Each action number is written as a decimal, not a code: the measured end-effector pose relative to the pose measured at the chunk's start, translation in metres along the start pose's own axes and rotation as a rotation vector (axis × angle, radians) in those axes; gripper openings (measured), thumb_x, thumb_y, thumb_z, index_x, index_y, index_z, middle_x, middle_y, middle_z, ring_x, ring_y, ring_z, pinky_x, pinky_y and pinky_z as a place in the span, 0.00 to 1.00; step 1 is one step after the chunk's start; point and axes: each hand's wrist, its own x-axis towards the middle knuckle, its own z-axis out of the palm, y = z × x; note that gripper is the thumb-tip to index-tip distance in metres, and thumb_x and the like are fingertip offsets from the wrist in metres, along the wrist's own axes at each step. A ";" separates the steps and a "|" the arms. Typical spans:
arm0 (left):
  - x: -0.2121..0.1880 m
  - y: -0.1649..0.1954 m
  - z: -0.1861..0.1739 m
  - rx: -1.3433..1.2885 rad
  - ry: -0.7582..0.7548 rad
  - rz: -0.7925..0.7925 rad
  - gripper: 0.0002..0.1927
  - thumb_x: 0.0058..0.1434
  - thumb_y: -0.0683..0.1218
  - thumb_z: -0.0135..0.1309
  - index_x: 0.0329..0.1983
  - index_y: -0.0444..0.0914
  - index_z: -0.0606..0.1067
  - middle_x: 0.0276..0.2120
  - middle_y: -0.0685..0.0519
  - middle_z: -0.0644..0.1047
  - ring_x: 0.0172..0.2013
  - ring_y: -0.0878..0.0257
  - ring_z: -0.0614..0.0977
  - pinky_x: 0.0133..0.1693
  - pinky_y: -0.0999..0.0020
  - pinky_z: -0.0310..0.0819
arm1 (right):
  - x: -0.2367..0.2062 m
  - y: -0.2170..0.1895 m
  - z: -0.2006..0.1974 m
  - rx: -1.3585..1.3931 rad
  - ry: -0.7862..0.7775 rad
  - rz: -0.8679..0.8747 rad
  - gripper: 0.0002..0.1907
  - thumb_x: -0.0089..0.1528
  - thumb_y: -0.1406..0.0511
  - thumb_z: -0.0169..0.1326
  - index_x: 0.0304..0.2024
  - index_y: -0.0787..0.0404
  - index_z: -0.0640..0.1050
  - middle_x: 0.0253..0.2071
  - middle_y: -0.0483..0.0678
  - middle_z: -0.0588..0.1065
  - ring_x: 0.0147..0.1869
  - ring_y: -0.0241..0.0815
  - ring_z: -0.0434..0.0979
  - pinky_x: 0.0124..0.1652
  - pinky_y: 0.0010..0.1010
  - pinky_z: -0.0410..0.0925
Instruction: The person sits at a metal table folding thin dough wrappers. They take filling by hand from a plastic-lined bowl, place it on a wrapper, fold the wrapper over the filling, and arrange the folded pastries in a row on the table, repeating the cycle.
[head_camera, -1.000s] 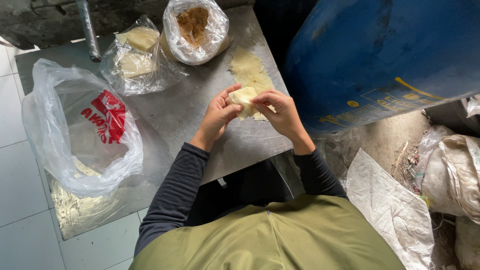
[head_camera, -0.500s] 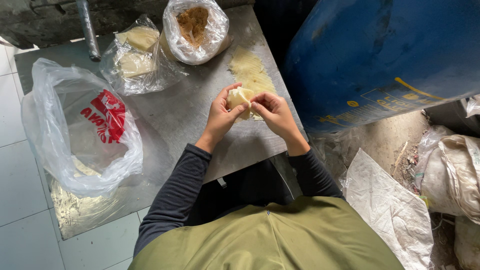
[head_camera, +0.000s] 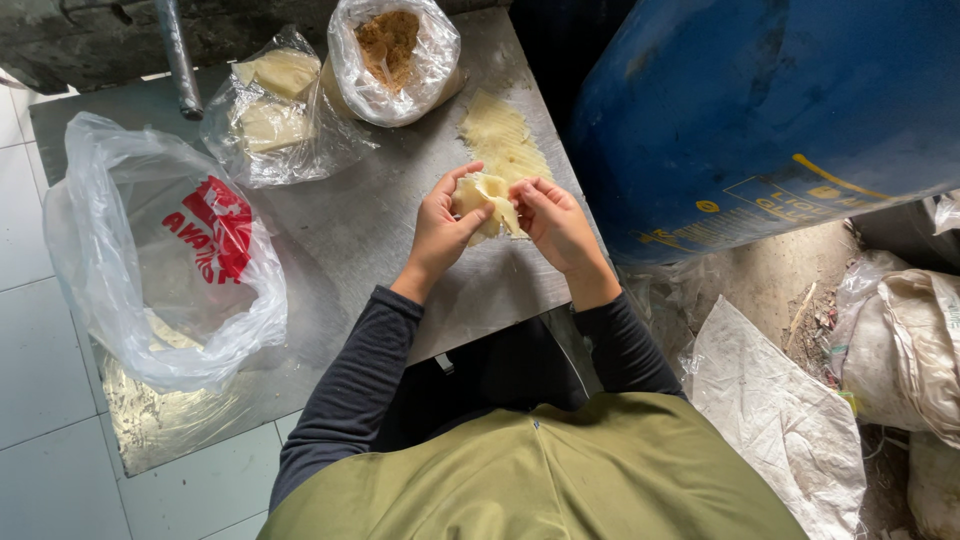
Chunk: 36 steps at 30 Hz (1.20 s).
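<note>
Three plastic bags sit on the grey metal worktop (head_camera: 350, 220) before us. At upper centre of the frame, a clear bag (head_camera: 393, 60) stands open around a brown, crumbly filling (head_camera: 388, 38). Just left of it, a second clear bag (head_camera: 275, 105) lies flat with pale yellow blocks (head_camera: 272, 98) inside. Along the left edge, a large white bag with red print (head_camera: 165, 250) gapes open; its contents are too dim to make out, though pale flakes show through the plastic beneath it at lower left. A fanned stack of thin pale-yellow wrappers (head_camera: 503, 140) lies bare on the worktop, above our hands. At upper right, a big blue barrel (head_camera: 760, 110) stands close beside the worktop, with woven white sacks (head_camera: 790, 420) on the ground at lower right.

We hold one folded wrapper (head_camera: 482, 200) at centre frame, lifted just off the worktop and below the stack. Our left hand (head_camera: 445, 228) cups it from the left, thumb on top, fingers curled under in a narrow grip. Our right hand (head_camera: 555, 225) meets it from the right, its fingertips pinched shut on the wrapper's edge. Both hands nearly touch, the wrapper caught between them. Dark long sleeves (head_camera: 350, 390) run down to an olive-green garment (head_camera: 540, 480) at the bottom of the frame.
</note>
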 end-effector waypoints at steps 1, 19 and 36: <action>0.000 0.002 0.000 0.060 0.017 0.001 0.28 0.63 0.38 0.60 0.67 0.36 0.69 0.40 0.50 0.83 0.38 0.70 0.84 0.40 0.75 0.81 | -0.001 0.001 0.002 -0.150 -0.004 -0.052 0.06 0.67 0.68 0.56 0.47 0.62 0.77 0.41 0.43 0.77 0.43 0.30 0.76 0.44 0.24 0.70; 0.012 -0.022 -0.018 -0.341 0.230 -0.072 0.25 0.65 0.36 0.57 0.65 0.34 0.68 0.49 0.49 0.79 0.48 0.65 0.82 0.51 0.68 0.81 | -0.025 -0.018 -0.022 -1.347 0.146 -0.750 0.07 0.64 0.73 0.59 0.43 0.60 0.83 0.43 0.48 0.80 0.47 0.44 0.79 0.44 0.33 0.71; 0.006 -0.013 -0.008 -0.249 0.168 -0.079 0.25 0.65 0.37 0.57 0.65 0.35 0.68 0.49 0.49 0.79 0.48 0.65 0.82 0.50 0.68 0.82 | -0.052 -0.010 -0.005 -1.636 0.079 -0.810 0.07 0.60 0.71 0.61 0.41 0.57 0.83 0.42 0.44 0.79 0.51 0.46 0.78 0.51 0.38 0.70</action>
